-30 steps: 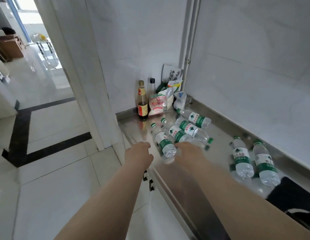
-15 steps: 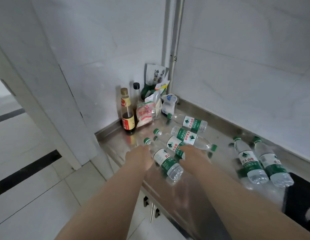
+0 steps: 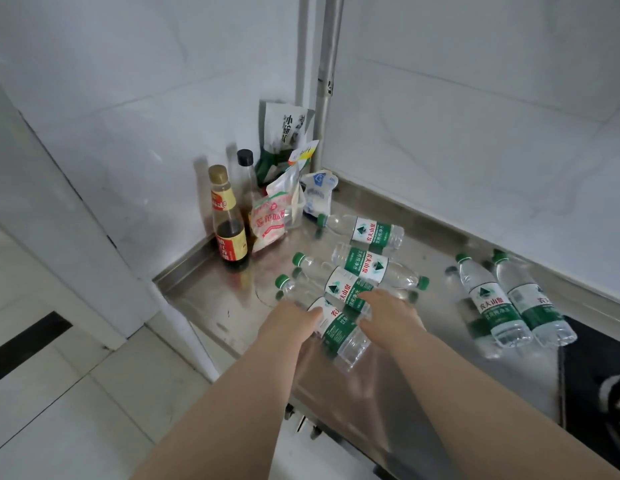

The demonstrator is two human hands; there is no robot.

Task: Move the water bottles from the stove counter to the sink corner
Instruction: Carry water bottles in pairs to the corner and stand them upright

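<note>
On the steel counter (image 3: 211,306) by the wall corner, six green-capped water bottles lie on their sides, clear right through. The nearest water bottle (image 3: 339,332) sits at the front edge between both hands, its long axis diagonal, cap pointing away and left, base toward the camera. The left hand (image 3: 287,323) is against its left flank with the thumb on the label. Its fingers are hidden, so I cannot tell how they lie. The right hand (image 3: 388,317) lays its fingers straight and together across the second bottle (image 3: 322,271), which runs parallel. The third bottle (image 3: 367,266) points its cap right, the fourth bottle (image 3: 370,231) left. Off right, a pair of bottles (image 3: 488,299) lies side by side, caps toward the wall. Back in the corner, an upright sauce bottle (image 3: 230,233) holds dark liquid about halfway up, beside a pink packet (image 3: 268,220).
</note>
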